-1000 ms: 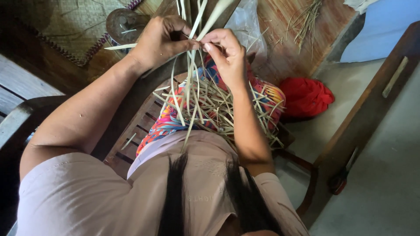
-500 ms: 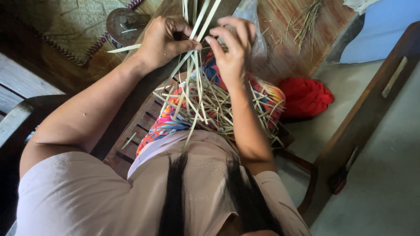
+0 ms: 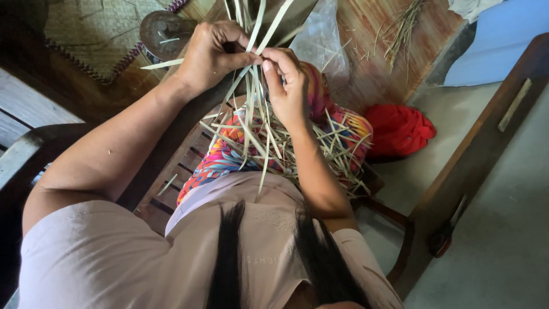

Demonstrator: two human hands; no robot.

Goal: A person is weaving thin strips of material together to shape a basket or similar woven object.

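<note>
The person is sitting on a slatted wooden chair [image 3: 171, 171] and working a bundle of pale dried leaf strips [image 3: 251, 114] held upright over the lap, so the step in hand is looking like sorting or interlacing the strips near their upper part. The left hand [image 3: 214, 54] is clenching around several strips, thumb pressing them against the fingers, while the right hand [image 3: 286, 86] is pinching one or two strips between thumb and forefinger just beside it, the two hands almost touching. Loose strip ends are fanning out over the bright patterned skirt [image 3: 229, 163]. The next move is probably calling for a fine fingertip pull on a single strip while the left keeps the rest bunched. Room is opening to the far side and right, where a red cloth bundle [image 3: 398, 130] is lying on the floor; the chair arm [image 3: 34, 149] is hemming in the left elbow, and a woven mat [image 3: 91, 34] is lying at the far left
</note>
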